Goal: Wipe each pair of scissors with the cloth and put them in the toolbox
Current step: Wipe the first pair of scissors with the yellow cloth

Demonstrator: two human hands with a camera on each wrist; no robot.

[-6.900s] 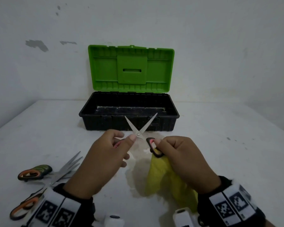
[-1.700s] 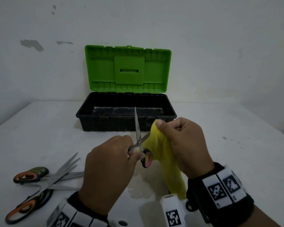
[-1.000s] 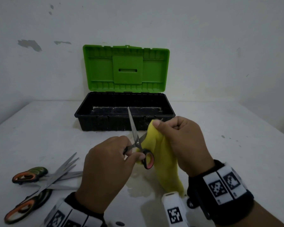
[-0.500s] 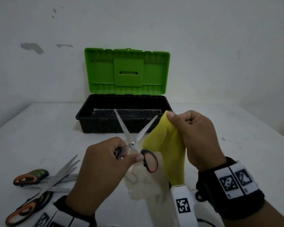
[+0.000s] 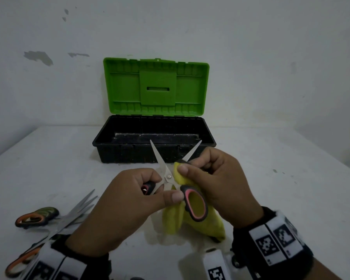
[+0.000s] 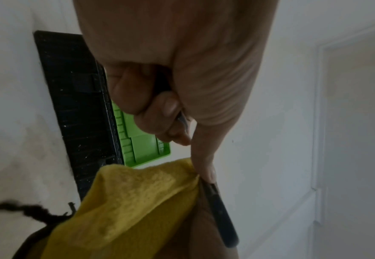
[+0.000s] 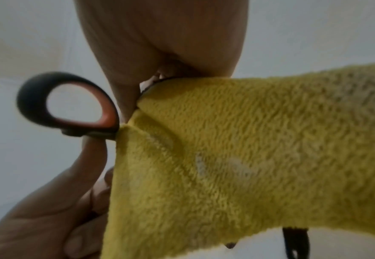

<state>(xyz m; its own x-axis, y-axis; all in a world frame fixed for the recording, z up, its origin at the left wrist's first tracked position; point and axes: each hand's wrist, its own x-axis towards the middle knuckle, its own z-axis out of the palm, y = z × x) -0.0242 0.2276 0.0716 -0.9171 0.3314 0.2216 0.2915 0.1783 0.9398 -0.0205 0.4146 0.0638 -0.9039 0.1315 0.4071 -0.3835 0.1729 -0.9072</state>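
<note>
White scuffed table (image 5: 271, 178) against a plain white wall; landmark is the toolbox (image 5: 154, 150), black ribbed tub, green lid standing open behind it. Just in front of the toolbox, held off the surface: the black-and-pink scissors (image 5: 168, 176), blades spread in a V pointing up and away toward the tub, steel smooth, handle loops rubbery. Left hand (image 5: 121, 209) clenches one loop, thumb pressing near the pivot. Right hand (image 5: 216, 184) pinches the yellow cloth (image 5: 192, 221), fuzzy terry, folded over the right-hand blade just above the pivot; rest of cloth hangs down toward the table. Blade's long axis runs from the pinch up-right toward the toolbox, so a wipe stroke likely goes along it, away from the fingers. Orange-handled scissors (image 5: 49, 217) lie well left of the toolbox front, not yet wiped by the look of it.
</note>
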